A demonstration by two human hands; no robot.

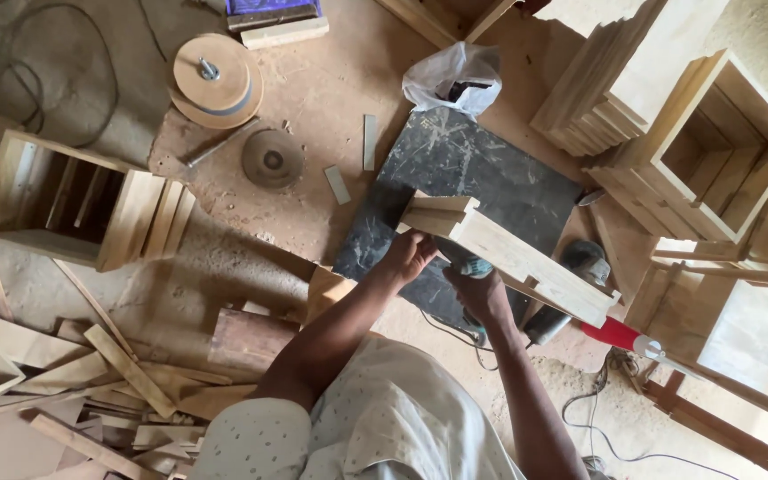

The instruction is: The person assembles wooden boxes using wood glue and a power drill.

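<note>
A pale wooden frame piece, made of joined boards, lies tilted over a dark stone slab on the floor. My left hand grips its near left end. My right hand is closed around a small teal power tool held under the wood. The tool's body is mostly hidden by the hand and the boards, and its cord trails down past my right arm.
Open wooden boxes sit at the left and upper right. A stack of boards, a white plastic bag, round discs, a red-handled tool and scrap wood offcuts lie around.
</note>
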